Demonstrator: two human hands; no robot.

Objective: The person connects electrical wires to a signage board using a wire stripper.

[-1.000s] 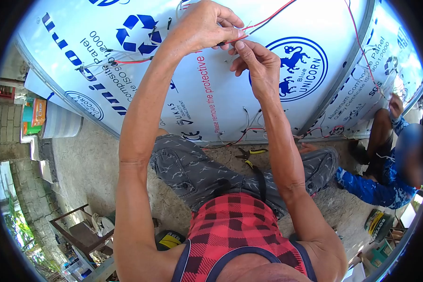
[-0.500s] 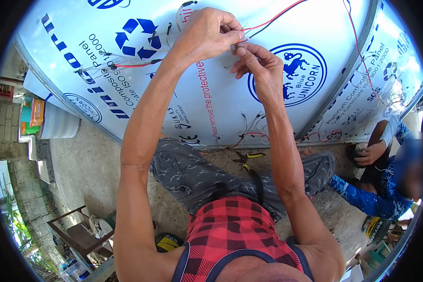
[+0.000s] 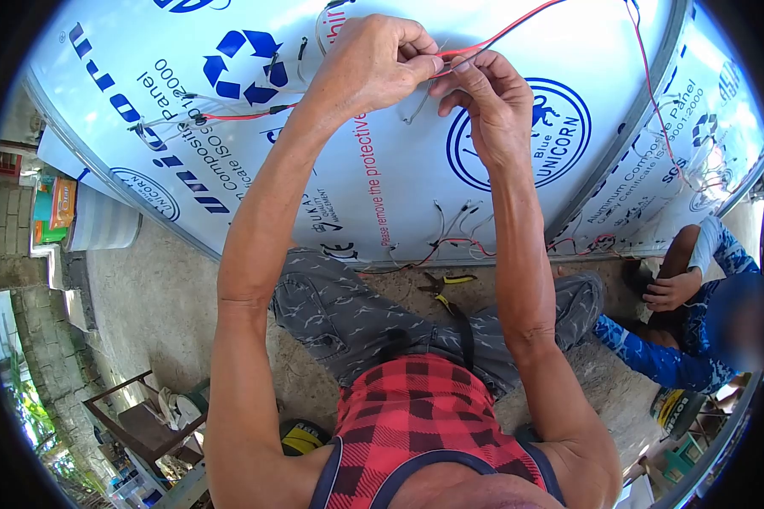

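Observation:
Both my hands are raised over a white-filmed composite panel (image 3: 416, 182) with blue and red print. My left hand (image 3: 378, 59) is closed in a pinch on a red wire (image 3: 494, 41) near its end. Just to the right, my right hand (image 3: 494, 97) has thumb and forefinger closed on the dark wire running beside the red one, its other fingers curled. The fingertips of both hands almost meet, and the wire ends between them are partly hidden. Short loose leads (image 3: 416, 109) hang from the panel below the hands.
Another red wire (image 3: 238, 117) with dark sleeves lies on the panel at left. More red and black wiring (image 3: 450, 242) runs along the lower edge. Yellow-handled pliers (image 3: 440, 288) lie on the concrete between my legs. Another person (image 3: 696, 297) sits at right.
My right hand has moved up and to the right, and its thumb and forefinger now pinch the dark wire beside the red one. My left hand stays in place.

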